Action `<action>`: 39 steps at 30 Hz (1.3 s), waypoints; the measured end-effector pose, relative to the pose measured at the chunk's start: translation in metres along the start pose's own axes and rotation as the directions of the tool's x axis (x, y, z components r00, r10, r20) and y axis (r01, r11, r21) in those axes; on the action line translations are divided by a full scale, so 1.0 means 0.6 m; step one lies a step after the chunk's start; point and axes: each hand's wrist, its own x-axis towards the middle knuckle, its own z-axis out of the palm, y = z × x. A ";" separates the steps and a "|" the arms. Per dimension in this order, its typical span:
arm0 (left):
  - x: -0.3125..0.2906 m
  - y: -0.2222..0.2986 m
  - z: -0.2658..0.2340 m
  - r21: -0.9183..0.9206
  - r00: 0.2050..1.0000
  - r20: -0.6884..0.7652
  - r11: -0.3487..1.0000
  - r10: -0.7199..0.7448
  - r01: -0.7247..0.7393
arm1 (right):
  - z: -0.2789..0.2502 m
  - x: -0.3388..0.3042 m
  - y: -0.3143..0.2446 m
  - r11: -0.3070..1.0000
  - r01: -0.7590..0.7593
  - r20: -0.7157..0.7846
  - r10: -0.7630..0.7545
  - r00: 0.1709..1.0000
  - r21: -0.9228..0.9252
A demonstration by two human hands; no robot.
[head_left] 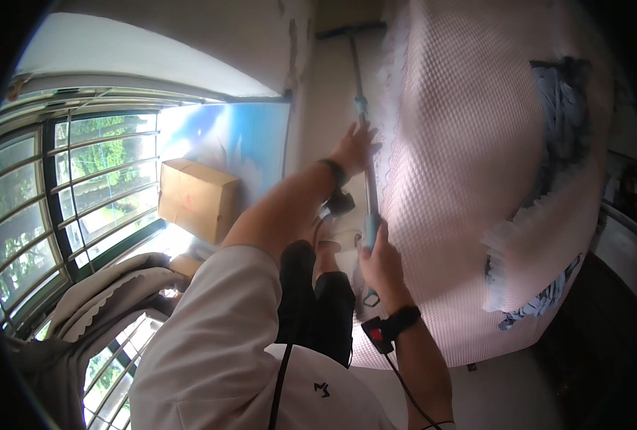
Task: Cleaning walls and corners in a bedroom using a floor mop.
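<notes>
A flat mop [368,193] with a grey pole and pale blue grips stretches away from me over the floor between the bed and the wall. Its wide dark head [350,30] rests at the far end of this gap. My right hand [383,264] is closed round the lower blue grip, near the looped handle end. Farther up the pole, my left hand [354,150] is loosely round it, with its fingers slightly blurred and partly apart. Each wrist wears a black strap with a small device.
Along the right stands a bed [454,158] under a pink quilted cover with ruffled edges, with bluish cloth bunched on it. A cardboard box [198,197] sits by the barred window [107,168] on the left. Grey curtains [96,308] hang at lower left.
</notes>
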 end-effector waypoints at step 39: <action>0.045 -0.008 -0.038 -0.086 0.966 -0.153 0.971 0.208 -0.222 | -0.119 -0.044 -0.015 0.900 0.128 0.015 -0.134 0.991 -0.417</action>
